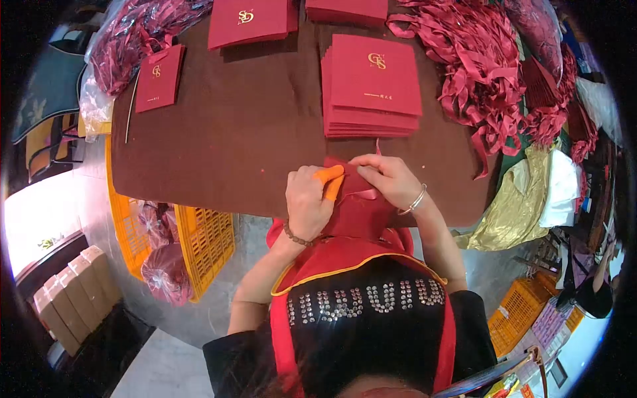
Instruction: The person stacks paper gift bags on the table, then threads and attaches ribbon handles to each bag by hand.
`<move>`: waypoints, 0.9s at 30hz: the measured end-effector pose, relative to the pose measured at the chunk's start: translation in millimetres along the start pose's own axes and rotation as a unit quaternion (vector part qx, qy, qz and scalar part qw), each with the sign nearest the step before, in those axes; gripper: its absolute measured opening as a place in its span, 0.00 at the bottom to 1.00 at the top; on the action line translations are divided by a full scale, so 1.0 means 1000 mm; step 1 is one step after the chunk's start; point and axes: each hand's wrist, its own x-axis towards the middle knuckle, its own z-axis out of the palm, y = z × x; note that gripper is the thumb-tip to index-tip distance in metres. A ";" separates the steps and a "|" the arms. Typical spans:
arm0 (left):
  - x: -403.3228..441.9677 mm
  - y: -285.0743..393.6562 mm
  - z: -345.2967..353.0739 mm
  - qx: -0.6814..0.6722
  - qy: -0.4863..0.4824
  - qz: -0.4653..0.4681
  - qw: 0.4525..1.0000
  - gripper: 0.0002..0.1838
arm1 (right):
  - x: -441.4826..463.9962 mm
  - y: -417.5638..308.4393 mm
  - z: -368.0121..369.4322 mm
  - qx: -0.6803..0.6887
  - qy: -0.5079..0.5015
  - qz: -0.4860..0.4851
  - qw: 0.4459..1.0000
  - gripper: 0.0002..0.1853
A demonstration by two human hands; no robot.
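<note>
Close to my body at the table's near edge, both hands hold a small red piece (350,178), with a bit of ribbon showing below it. My left hand (309,202), with orange covers on two fingers, pinches its left side. Thumb and fingers of my right hand (391,180) close on its upper right; a bracelet is on that wrist. The piece's outline blends into my red apron (358,219). Just beyond my hands lies a stack of red cards (375,73) with gold lettering.
More red card stacks (249,23) lie at the far edge, and one small red card (159,78) at the left of the brown table (219,139). Red ribbons (471,73) heap at the right. Orange crates (207,242) stand below left. A person's arm (602,268) shows far right.
</note>
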 end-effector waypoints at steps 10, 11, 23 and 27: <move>-0.001 -0.003 0.005 -0.019 -0.009 -0.006 1.000 0.08 | -0.004 -0.009 -0.003 0.023 -0.030 0.043 0.998 0.13; 0.001 -0.003 0.003 -0.028 0.005 -0.031 0.999 0.08 | -0.004 -0.010 -0.004 0.035 -0.037 0.060 0.997 0.13; 0.001 0.002 0.004 -0.014 -0.020 -0.004 1.000 0.07 | -0.008 -0.005 0.000 0.106 -0.034 0.095 0.989 0.12; 0.001 0.003 0.001 -0.032 -0.009 -0.027 0.999 0.07 | -0.008 -0.013 -0.005 -0.004 -0.046 0.060 0.997 0.12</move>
